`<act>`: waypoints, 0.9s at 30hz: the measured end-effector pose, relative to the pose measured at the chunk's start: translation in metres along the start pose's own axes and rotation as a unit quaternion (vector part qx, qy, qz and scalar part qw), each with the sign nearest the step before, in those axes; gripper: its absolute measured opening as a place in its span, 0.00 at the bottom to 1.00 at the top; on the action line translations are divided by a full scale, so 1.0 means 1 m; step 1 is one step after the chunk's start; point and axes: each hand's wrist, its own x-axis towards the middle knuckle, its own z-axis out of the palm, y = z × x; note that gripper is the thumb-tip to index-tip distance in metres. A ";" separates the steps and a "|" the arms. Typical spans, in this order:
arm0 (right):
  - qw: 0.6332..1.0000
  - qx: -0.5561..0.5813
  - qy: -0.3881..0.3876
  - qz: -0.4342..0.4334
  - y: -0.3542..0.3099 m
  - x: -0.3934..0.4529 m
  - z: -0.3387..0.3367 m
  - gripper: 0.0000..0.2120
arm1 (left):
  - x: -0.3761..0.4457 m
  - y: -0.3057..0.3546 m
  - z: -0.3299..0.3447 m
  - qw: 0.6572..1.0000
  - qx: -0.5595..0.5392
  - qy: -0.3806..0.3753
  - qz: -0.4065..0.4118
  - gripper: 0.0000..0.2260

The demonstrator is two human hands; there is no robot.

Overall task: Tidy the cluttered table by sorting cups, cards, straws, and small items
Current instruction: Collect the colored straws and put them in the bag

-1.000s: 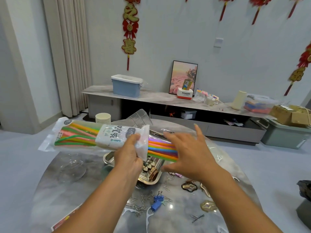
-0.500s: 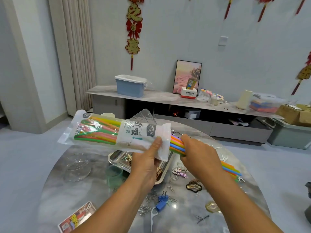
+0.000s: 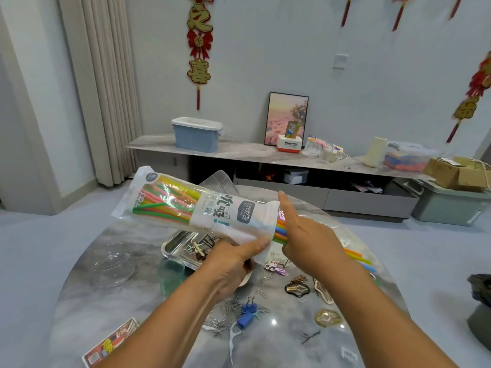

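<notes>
I hold a clear plastic straw bag (image 3: 186, 205) with a white label level above the round marble table (image 3: 358, 328). My left hand (image 3: 233, 258) grips the bag's open right end from below, thumb pressed on its edge. My right hand (image 3: 310, 240) holds a bundle of coloured straws (image 3: 357, 257) at the bag's mouth, index finger stretched up along the opening. The straw ends stick out to the right past my wrist; the other ends are inside the bag.
Under the bag lies a metal tray (image 3: 172, 245) with small items. A clear lid (image 3: 114, 264), a green cup (image 3: 170, 274), a blue binder clip (image 3: 247, 316), hair clips (image 3: 297, 286), a floss pick (image 3: 235, 338) and a card (image 3: 111, 346) lie on the table. A clear cup (image 3: 220, 181) stands behind.
My right hand took hold of the straws sticking out of the bag and has pushed them further in, now sitting close to the mouth. The bag stayed in my left hand.
</notes>
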 end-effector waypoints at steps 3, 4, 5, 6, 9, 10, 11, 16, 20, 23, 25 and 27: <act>0.998 0.051 -0.037 -0.011 0.002 0.000 -0.004 0.49 | -0.005 0.000 0.000 0.997 0.058 -0.041 -0.038 0.19; 0.997 0.058 -0.046 -0.024 0.001 -0.001 -0.004 0.43 | -0.008 -0.001 0.001 0.994 0.083 -0.047 -0.056 0.16; 0.998 0.045 -0.042 -0.033 0.001 -0.002 -0.005 0.34 | -0.009 -0.002 0.001 0.991 0.098 -0.050 -0.070 0.16; 0.999 0.021 -0.023 -0.038 0.001 -0.001 -0.006 0.24 | -0.009 -0.002 0.002 0.989 0.109 -0.058 -0.084 0.16; 0.994 -0.067 0.082 -0.026 0.006 0.003 -0.010 0.09 | -0.014 0.011 0.002 0.953 0.240 -0.127 -0.135 0.22; 0.990 -0.087 0.109 -0.014 0.010 0.006 -0.012 0.10 | -0.017 0.017 0.003 0.933 0.299 -0.149 -0.136 0.23; 0.987 -0.107 0.118 0.000 0.016 0.007 -0.014 0.11 | -0.018 0.021 0.005 0.916 0.350 -0.160 -0.111 0.22; 0.980 -0.167 0.102 0.019 0.026 0.007 -0.021 0.13 | -0.013 0.032 0.021 0.791 0.511 -0.059 0.331 0.19; 0.977 -0.195 0.069 -0.044 0.010 0.004 -0.021 0.21 | 0.005 0.030 0.012 0.483 0.775 0.017 0.408 0.50; 0.971 -0.220 0.032 -0.086 -0.011 -0.002 -0.036 0.21 | 0.008 0.024 0.011 0.464 0.819 0.016 0.336 0.53; 0.968 -0.233 0.027 -0.088 -0.023 -0.006 -0.051 0.20 | 0.004 0.025 0.017 0.515 0.781 0.044 0.352 0.49; 0.968 -0.240 0.036 -0.071 -0.033 -0.010 -0.066 0.27 | 0.000 0.033 0.023 0.595 0.720 0.081 0.348 0.44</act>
